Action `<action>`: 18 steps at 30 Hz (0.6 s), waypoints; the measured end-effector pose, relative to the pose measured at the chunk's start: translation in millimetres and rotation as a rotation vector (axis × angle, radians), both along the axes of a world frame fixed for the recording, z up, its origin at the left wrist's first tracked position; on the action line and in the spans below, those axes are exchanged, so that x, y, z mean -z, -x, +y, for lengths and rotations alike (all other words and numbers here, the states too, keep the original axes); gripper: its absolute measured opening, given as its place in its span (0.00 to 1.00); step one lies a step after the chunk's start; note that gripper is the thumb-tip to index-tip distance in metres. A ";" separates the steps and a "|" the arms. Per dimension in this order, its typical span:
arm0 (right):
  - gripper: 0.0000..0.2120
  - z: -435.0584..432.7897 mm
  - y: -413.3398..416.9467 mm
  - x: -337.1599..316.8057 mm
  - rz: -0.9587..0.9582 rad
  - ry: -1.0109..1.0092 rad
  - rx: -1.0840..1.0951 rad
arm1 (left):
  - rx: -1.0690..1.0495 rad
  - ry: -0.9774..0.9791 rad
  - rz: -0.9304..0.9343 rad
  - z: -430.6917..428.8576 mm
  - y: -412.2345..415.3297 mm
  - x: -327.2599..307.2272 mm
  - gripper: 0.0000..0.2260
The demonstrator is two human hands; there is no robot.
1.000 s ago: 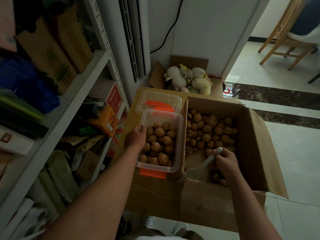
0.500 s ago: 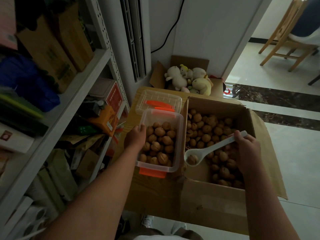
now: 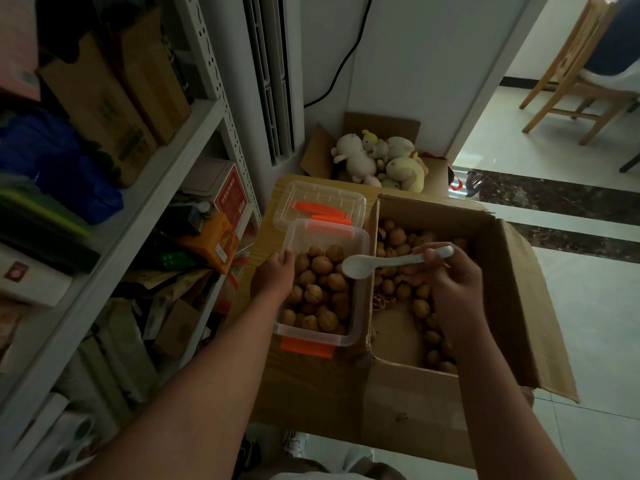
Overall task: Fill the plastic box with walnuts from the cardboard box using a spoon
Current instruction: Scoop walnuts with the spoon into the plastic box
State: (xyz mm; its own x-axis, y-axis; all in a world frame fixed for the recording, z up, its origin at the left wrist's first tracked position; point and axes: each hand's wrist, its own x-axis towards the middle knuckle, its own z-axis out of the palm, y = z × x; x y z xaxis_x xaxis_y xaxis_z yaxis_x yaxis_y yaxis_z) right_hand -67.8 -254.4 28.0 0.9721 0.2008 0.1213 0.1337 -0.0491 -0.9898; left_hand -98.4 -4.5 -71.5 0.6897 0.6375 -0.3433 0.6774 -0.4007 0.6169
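Orange-latched plastic box (image 3: pixel 311 336) looks well over half full of walnuts (image 3: pixel 322 265), so a few scoops seem left. The left hand (image 3: pixel 275 277) grips its nine o'clock wall. The right hand (image 3: pixel 453 285) pinches the white spoon (image 3: pixel 381 262), whose bowl shows no nut above the three o'clock edge. Many more lie in the cardboard box (image 3: pixel 519 306) at three o'clock.

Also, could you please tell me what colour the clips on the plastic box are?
Orange clips, clearest in the head view.

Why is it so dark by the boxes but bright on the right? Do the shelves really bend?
Head view: daylight from the right lights the floor, leaving the shelves and walnuts dim; the wide-angle lens bows straight edges; the spoon looks sharp.
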 end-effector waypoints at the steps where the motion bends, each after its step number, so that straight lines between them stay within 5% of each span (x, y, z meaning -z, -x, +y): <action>1: 0.07 -2.4 -1.0 -1.1 -0.016 -0.006 0.050 | 0.000 0.002 0.001 0.2 0.1 0.0 0.25; 6: 0.08 -23.2 -11.2 11.5 -0.038 0.079 0.395 | 0.005 0.008 0.000 1.3 -0.8 1.4 0.25; 12: 0.08 -35.2 -4.4 59.4 0.205 0.378 0.303 | 0.020 -0.016 0.003 1.0 -0.6 2.0 0.25; 18: 0.08 -27.4 11.1 82.2 0.469 0.284 0.253 | 0.015 -0.012 0.006 1.9 -0.4 3.3 0.25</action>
State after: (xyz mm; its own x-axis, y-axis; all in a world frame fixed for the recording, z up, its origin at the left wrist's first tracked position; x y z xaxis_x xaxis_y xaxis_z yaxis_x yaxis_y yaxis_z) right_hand -78.9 -281.8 -54.3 0.9308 -0.0815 -0.3564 -0.3642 -0.2933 -0.8839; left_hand -98.0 -2.6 -74.8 0.6971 0.6312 -0.3401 0.6751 -0.4182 0.6077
